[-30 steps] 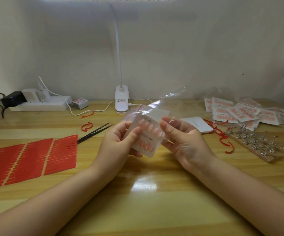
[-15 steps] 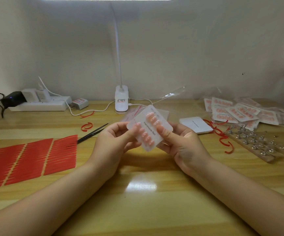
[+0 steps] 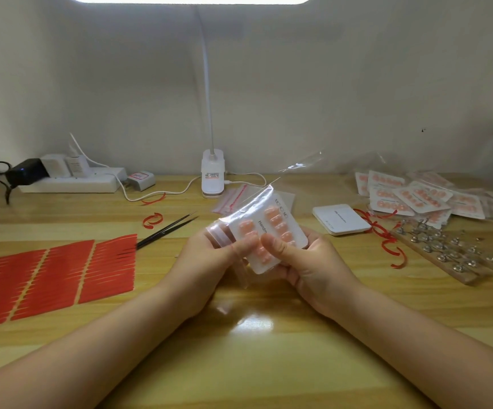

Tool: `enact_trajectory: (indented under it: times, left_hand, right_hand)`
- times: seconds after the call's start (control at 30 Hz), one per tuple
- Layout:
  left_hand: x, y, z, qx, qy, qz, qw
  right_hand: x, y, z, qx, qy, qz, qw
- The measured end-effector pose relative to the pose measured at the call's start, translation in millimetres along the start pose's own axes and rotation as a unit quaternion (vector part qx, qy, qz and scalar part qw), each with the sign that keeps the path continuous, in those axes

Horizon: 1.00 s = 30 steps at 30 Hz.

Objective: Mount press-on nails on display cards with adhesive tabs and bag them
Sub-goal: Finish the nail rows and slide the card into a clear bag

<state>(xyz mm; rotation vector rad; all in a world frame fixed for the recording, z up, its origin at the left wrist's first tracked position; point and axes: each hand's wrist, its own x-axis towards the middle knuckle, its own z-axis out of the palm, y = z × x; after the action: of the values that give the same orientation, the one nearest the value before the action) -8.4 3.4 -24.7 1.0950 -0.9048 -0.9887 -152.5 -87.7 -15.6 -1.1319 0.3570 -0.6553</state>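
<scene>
Both hands are holding one card [image 3: 280, 231] of pink nails above the middle of the desk [image 3: 269, 349], and the card is sitting inside a clear bag [image 3: 245, 215]. The left hand [image 3: 210, 261] is curling round the bag's lower-left end, its thumb pressing on the card face just beside the right thumb. The right hand [image 3: 307, 261] is cupping the card from underneath and to the right, its thumb pinching down on the nails near the card's lower corner.

The card's long axis is running on a slant, from the lower end near the person, between the two thumbs, up and away to the right. The bag's mouth with its pale zip strip is lying at the left, bunched against the left fingers, while a loose flap of film is standing off the far upper corner. So the open edge is nearer the left hand, and the card's body is nearer the right.

Judging by this, the card looks almost fully seated, and the coming move probably calls for sliding the thumbs along the zip strip to close it; whether the strip is already pressed together cannot be told. Finished bags [image 3: 410, 199] are lying in a pile well to the right, nearer the right hand, which suits that hand for setting this one down.
</scene>
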Motion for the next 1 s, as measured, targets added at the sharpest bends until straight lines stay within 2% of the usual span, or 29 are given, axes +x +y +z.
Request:
enact_trajectory:
  times: [0.17, 0.33, 0.47, 0.63, 0.73, 0.77, 0.8, 0.87, 0.9, 0.93, 0.97, 1.0]
  left_hand:
    - [-1.7, 1.9, 5.9, 0.026, 0.072, 0.001, 0.997]
    - [-5.6, 7.6, 10.6, 0.013, 0.085, 0.005, 0.996]
    - [-7.0, 10.0, 13.8, 0.014, 0.111, 0.023, 0.993]
    - [-5.9, 11.0, 13.3, 0.074, 0.148, 0.061, 0.984]
    - [-5.0, 19.8, 10.6, 0.126, 0.174, 0.148, 0.965]
    - [-4.9, 23.8, 7.1, 0.201, 0.18, 0.211, 0.94]
    - [-4.1, 27.1, 1.8, 0.309, 0.186, 0.284, 0.889]
    - [-3.4, 33.0, -6.4, 0.516, 0.177, 0.422, 0.724]
    - [-3.9, 34.7, -7.9, 0.58, 0.167, 0.464, 0.649]
    - [-4.9, 35.0, -7.4, 0.618, 0.155, 0.49, 0.594]
    - [-6.8, 35.3, -5.5, 0.642, 0.145, 0.502, 0.562]
    - [-8.5, 35.6, -3.7, 0.657, 0.136, 0.504, 0.544]
  right_hand:
    - [-2.0, 2.5, 1.5, -0.01, -0.055, -0.017, 0.998]
    - [-4.1, 5.6, 1.7, -0.099, -0.066, -0.032, 0.992]
    - [-3.0, 4.1, 2.7, -0.069, -0.086, -0.016, 0.994]
    - [0.0, 3.8, 3.7, -0.003, -0.051, 0.012, 0.999]
    - [0.5, 0.3, 3.6, 0.006, -0.012, 0.027, 1.0]
    - [0.4, -2.1, 3.7, 0.0, -0.01, 0.036, 0.999]
    - [0.2, -4.7, 4.3, -0.006, -0.017, 0.046, 0.999]
    - [-0.9, -8.6, 5.3, -0.01, -0.054, 0.064, 0.996]
    - [-1.9, -9.9, 6.1, -0.013, -0.079, 0.069, 0.994]
    - [-3.0, -11.1, 6.9, -0.015, -0.099, 0.068, 0.993]
    - [-4.2, -12.2, 8.3, -0.017, -0.107, 0.062, 0.992]
    - [-5.3, -13.4, 10.0, -0.017, -0.1, 0.056, 0.993]
